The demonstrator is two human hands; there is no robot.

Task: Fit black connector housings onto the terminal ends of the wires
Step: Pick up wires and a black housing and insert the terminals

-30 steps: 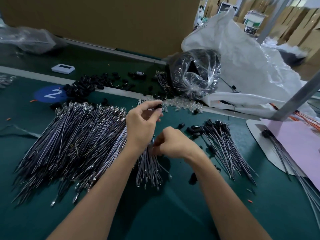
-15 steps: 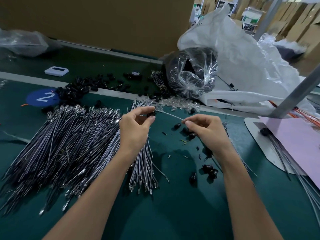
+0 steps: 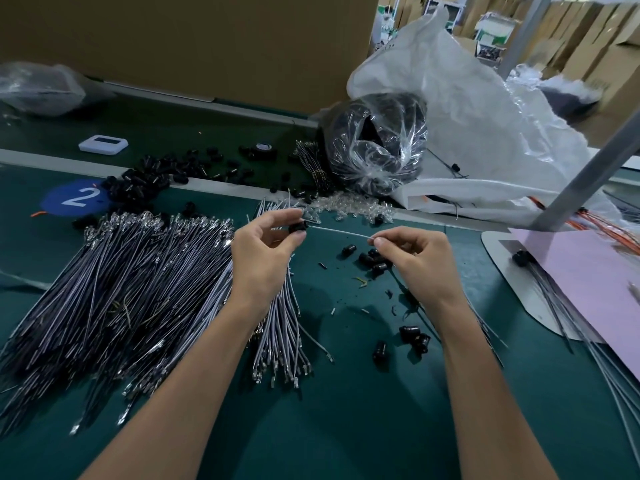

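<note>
My left hand (image 3: 263, 251) pinches a small black connector housing (image 3: 298, 227) between thumb and forefinger. A thin grey wire (image 3: 341, 231) runs from that housing rightward to my right hand (image 3: 414, 258), which pinches its other end. Both hands hover above the green mat (image 3: 346, 410). A big pile of grey wires (image 3: 121, 292) with metal terminals lies at the left, and a smaller bunch (image 3: 284, 327) sits under my left wrist. Loose black housings (image 3: 374, 259) lie below the right hand, with a few more (image 3: 412, 337) nearer to me.
A heap of black housings (image 3: 145, 181) lies at the far left by a blue "2" sticker (image 3: 74, 199). A clear bag of black parts (image 3: 375, 147), a white sack (image 3: 485, 126), clear beads (image 3: 346, 209), a pink sheet (image 3: 588, 271) and finished wires (image 3: 588, 341) fill the right.
My right hand rose from the wire bunch and drew rightward, pulling one wire taut from the housing in my left hand. The view shifted slightly.
</note>
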